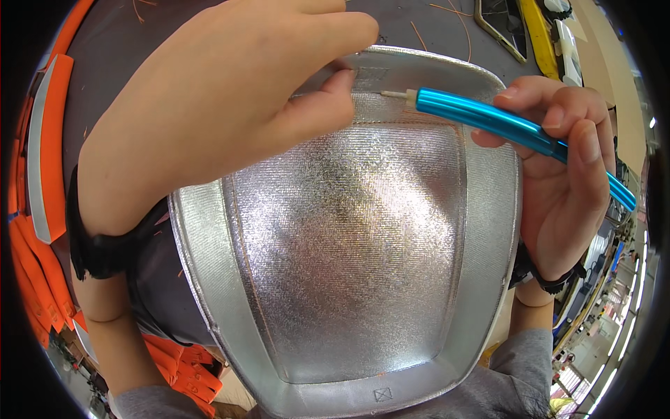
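Note:
A silver, foil-lined piece (349, 279) with raised side walls and stitched seams lies open in front of me, its rim curving round a wide flat middle. My left hand (279, 77) reaches across its far left corner, with the thumb inside the wall and the fingers over the rim, pinching the far wall. In my right hand (565, 140) is a shiny blue pen-shaped tool (481, 115) with a cream collar and a thin metal tip. That tip points left, over the inside of the far wall, close to my left thumb. Whether it touches the lining I cannot tell.
Orange pieces with grey edging (49, 146) stand at the left, and more orange pieces (185, 370) lie lower down. Loose orange threads (457, 21) are on the dark table (230, 28). A phone-like dark object (504, 26) and a yellow tool (539, 38) lie far right.

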Motion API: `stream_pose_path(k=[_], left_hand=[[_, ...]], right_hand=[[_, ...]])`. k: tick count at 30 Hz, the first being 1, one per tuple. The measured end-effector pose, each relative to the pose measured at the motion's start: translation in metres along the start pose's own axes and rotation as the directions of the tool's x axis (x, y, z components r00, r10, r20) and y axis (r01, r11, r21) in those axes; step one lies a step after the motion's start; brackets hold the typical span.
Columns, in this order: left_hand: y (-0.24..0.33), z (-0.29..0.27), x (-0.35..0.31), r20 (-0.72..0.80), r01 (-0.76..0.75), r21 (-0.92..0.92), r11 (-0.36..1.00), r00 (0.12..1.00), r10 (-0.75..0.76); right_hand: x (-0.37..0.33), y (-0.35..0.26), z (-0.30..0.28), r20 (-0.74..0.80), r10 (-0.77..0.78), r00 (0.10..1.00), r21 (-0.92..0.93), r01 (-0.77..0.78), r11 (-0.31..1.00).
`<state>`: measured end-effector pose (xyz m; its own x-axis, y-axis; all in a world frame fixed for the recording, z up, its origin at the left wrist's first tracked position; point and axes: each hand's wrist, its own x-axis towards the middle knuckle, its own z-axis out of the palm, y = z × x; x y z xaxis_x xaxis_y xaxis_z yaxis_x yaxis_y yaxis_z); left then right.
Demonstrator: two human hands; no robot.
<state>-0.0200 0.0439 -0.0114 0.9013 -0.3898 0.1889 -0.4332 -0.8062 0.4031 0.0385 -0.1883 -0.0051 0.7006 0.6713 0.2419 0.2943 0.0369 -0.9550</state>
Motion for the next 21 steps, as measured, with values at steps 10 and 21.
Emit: stream_pose_path(k=[10,21], left_hand=[[-0.0005,0.0,-0.0001,-0.006,-0.014,-0.004,1.0,1.0,0.014],[0.0008,0.0002,0.0005,-0.003,0.0,-0.026,1.0,1.0,-0.001]], right_hand=[[0.0,-0.0003,0.0023,-0.015,-0.006,1.0,0.003,0.006,1.0],[-0.0004,0.0017,0.004,-0.024,-0.07,0.997,-0.087,0.068,0.994]])
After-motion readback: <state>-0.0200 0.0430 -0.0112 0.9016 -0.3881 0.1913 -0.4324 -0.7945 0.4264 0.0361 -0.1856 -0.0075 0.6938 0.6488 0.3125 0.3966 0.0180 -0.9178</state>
